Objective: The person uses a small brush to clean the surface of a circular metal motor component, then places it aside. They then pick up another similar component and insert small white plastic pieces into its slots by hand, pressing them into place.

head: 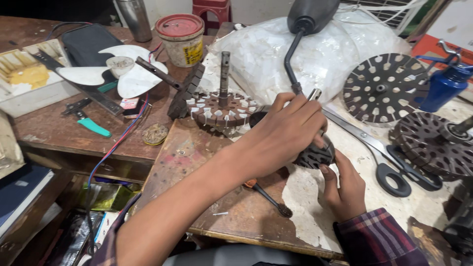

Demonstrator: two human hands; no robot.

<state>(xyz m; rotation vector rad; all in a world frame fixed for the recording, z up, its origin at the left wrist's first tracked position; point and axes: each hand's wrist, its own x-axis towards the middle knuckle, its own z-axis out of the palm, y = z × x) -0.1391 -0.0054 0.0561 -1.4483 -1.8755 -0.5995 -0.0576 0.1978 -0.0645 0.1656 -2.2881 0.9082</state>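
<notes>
Nearest me, my right hand [345, 189] curls closed under a dark slotted motor core [315, 155], thumb pressed against its rim, holding it just above the worktop [197, 152]. My left hand [283, 135] comes over the top, fingers wrapped shut around the core and its metal shaft [314, 93]. I cannot see any winding on this core, so I judge the work early, the piece bare. A small screwdriver [268, 197] lies beside my wrist, scissors [384, 157] to the right. Further off stands another stator [221, 108] with white slot papers already fitted, upright on its shaft. Beyond that sit a white plastic bag [276, 54], a fan blade [123, 74] and a red-lidded tub [181, 39].
</notes>
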